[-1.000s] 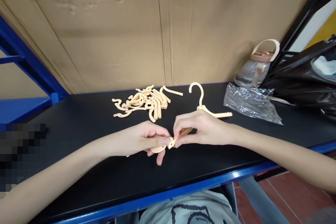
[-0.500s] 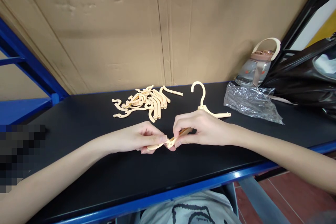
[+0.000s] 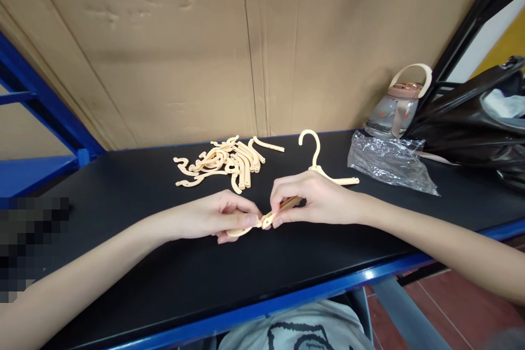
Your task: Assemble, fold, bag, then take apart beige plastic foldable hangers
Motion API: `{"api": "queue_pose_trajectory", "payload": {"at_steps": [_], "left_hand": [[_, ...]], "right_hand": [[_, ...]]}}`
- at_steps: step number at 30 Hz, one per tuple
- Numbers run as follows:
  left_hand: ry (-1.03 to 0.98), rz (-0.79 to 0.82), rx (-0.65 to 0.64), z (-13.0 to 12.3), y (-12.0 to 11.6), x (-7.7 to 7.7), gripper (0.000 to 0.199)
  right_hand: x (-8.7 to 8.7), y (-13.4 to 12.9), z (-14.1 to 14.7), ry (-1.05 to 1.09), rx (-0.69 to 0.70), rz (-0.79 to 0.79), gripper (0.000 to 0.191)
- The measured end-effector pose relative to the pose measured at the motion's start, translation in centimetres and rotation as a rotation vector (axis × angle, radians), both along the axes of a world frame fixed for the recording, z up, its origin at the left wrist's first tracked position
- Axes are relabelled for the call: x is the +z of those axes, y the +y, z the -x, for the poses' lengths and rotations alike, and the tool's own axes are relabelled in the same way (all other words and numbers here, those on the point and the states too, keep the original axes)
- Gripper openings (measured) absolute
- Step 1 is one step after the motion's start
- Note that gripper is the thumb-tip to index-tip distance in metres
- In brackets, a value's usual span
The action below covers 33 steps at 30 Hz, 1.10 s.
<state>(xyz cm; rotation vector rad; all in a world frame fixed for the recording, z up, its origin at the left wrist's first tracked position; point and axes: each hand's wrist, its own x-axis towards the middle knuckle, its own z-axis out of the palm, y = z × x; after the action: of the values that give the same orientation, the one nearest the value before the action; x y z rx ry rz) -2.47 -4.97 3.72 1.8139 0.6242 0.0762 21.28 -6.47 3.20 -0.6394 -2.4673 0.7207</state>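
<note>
Near the middle of the black table, my left hand (image 3: 223, 216) pinches a curved cream hook piece (image 3: 238, 232). My right hand (image 3: 314, 199) is closed on a cream arm piece (image 3: 269, 221), whose end meets the hook piece between my fingertips. Whether the two are joined cannot be made out. Just behind my right hand lies a cream hanger (image 3: 316, 149) with its hook and one arm showing; the hand hides part of it. A pile of cream hanger pieces (image 3: 244, 167), hooks and arms mixed, lies behind my left hand.
Crumpled clear plastic (image 3: 391, 162) lies on the black table (image 3: 184, 284) at the right, before a clear bottle (image 3: 394, 109) with a handle. A black bag (image 3: 459, 126) is at the far right. Cardboard (image 3: 172, 54) stands along the back, with a blue frame (image 3: 41, 98) at left.
The hook piece between my hands has shifted slightly, and a bit more of its curve shows below my left fingers. Both hands keep their hold, and the view has moved a little.
</note>
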Motion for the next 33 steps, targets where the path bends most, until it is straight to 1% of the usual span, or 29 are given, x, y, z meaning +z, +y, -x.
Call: {"api": "queue_pose_trajectory", "payload": {"at_steps": [5,8,16,25,30,33], "left_hand": [[-0.015,0.06,-0.032,0.0,0.0,-0.7,0.034],[-0.029,0.076,-0.014,0.0,0.1,-1.0,0.034],[-0.012,0.109,0.003,0.0,0.6,-0.8,0.036],[-0.026,0.102,-0.028,0.2,0.8,-1.0,0.035],[-0.038,0.103,-0.02,0.3,0.8,-1.1,0.044],[-0.033,0.103,-0.018,0.3,0.8,-1.1,0.043]], "right_hand": [[-0.1,-0.1,0.0,0.003,0.032,0.051,0.014],[-0.1,0.1,0.0,0.027,0.039,0.092,0.014],[-0.7,0.8,0.0,0.079,0.084,0.284,0.016],[-1.0,0.9,0.1,0.07,0.049,0.387,0.02],[-1.2,1.2,0.2,0.079,0.04,0.398,0.022],[-1.3,1.3,0.2,0.077,0.036,0.416,0.024]]}}
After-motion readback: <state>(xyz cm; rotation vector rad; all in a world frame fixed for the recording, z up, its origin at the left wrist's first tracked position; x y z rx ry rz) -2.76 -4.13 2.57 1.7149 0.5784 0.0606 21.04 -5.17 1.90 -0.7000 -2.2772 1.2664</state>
